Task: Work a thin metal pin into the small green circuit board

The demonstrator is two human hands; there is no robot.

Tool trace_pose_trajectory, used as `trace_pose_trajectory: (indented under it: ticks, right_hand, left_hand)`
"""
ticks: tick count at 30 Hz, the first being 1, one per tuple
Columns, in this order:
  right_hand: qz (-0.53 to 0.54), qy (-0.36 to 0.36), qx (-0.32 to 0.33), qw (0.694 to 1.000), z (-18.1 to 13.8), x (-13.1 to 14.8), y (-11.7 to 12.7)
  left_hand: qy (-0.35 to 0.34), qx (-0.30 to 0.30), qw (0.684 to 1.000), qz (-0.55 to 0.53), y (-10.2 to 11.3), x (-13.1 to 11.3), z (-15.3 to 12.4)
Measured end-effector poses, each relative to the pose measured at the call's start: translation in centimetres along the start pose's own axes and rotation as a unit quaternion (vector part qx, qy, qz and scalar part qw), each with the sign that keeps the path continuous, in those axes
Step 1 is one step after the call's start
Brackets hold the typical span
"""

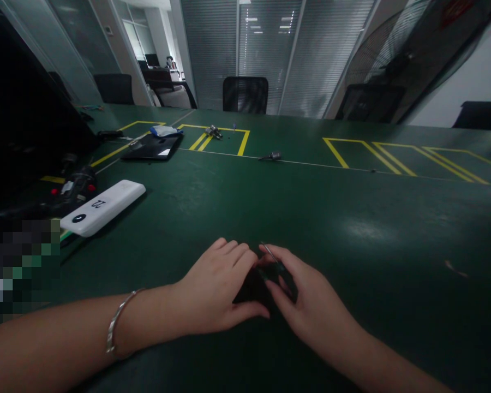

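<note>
My left hand (219,289) is low over the dark green table (331,218), palm down, with its fingers bent forward and its thumb stretched out apart from them. A silver bangle (111,327) sits on that wrist. Beside it, my right hand (303,289) is closed, thumb and fingers round a small dark thing with a thin silver edge (269,252). What kind of thing it is cannot be made out. The two hands nearly meet at the left index fingertip. A very dark patch lies under the left palm, and I cannot tell whether it is shadow or an object.
A white power bank (110,204) marked 22 lies at left, beside black gear with red knobs (76,185). Farther back are a black clipboard (151,147) with a blue-white packet (166,131), metal parts (213,131), a small grey piece (275,156) and yellow tape outlines. Chairs line the far edge.
</note>
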State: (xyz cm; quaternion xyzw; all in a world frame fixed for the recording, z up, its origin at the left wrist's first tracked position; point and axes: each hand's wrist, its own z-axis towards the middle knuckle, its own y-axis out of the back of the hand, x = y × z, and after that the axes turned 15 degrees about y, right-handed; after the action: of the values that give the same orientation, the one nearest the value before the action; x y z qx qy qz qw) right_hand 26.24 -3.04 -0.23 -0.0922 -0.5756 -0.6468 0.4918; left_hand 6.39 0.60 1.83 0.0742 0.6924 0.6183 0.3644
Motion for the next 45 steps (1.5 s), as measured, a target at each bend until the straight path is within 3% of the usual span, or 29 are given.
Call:
trace_pose_trajectory:
  ticks: [5, 9, 15, 19, 22, 32, 39, 45]
  right_hand:
    - [-0.007, -0.003, 0.002, 1.0, 0.2, 0.0, -0.1]
    - [-0.001, -0.007, -0.037, 0.999, 0.2, 0.0, -0.1]
    - [0.041, 0.029, -0.138, 0.989, 0.1, -0.1, 0.0]
    - [0.04, 0.07, -0.144, 0.986, 0.1, 0.1, 0.0]
    - [0.029, 0.09, -0.131, 0.987, 0.1, 0.2, 0.1]
    - [0.003, 0.12, -0.104, 0.987, 0.3, 0.4, 0.3]
    - [0.014, 0.116, -0.092, 0.989, 0.3, 0.4, 0.4]
    - [0.011, 0.125, -0.081, 0.989, 0.3, 0.6, 0.5]
  left_hand:
    - [0.01, 0.012, 1.0, 0.001, -0.1, -0.1, -0.1]
    - [0.025, 0.02, 0.993, -0.115, -0.1, 0.1, -0.2]
    - [0.033, 0.007, 0.944, -0.327, -0.9, 1.5, 0.0]
    - [0.05, 0.069, 0.9, -0.428, -1.2, 1.6, 0.3]
    - [0.05, 0.088, 0.901, -0.422, -0.9, 1.3, 0.3]
    - [0.023, 0.056, 0.934, -0.352, -1.0, 1.5, 0.2]
    - [0.021, 0.068, 0.925, -0.373, -0.8, 1.3, 0.2]
    - [0.035, 0.095, 0.895, -0.434, -0.5, 1.2, 0.1]
